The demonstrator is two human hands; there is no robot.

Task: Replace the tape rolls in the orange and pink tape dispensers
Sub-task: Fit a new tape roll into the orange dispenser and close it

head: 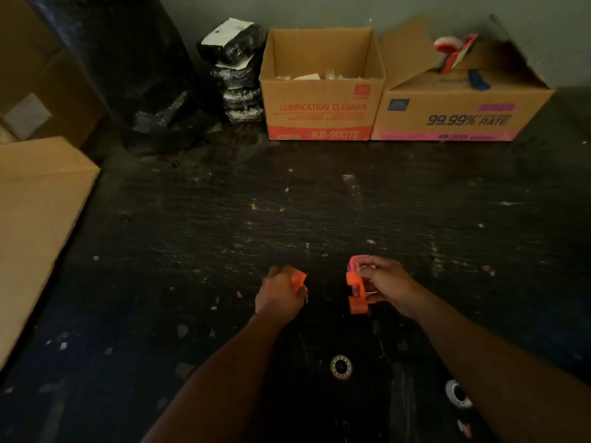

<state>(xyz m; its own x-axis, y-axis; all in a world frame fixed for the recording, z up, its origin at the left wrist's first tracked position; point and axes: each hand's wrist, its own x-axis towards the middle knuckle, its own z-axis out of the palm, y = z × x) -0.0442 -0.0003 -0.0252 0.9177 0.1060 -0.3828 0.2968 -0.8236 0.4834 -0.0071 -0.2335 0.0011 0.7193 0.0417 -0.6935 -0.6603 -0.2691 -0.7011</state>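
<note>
My left hand (279, 287) is closed around a small orange piece (299, 279) that pokes out past the fingers. My right hand (382, 279) grips an orange tape dispenser (356, 292), held upright above the dark floor. A pink dispenser part (355, 262) shows just behind it, at my right fingertips; whether the hand holds it too is unclear. Two tape rolls lie near my forearms: one (341, 366) between them, another (458, 393) under my right arm.
Two open cardboard boxes stand against the far wall: one marked "LUBRICATION CLEANER" (321, 110) and one marked "99.99% RATE" (460, 116) with red and blue items inside. Black wrapped bundles (236, 75) are stacked to their left. A large closed carton (35, 225) sits at left.
</note>
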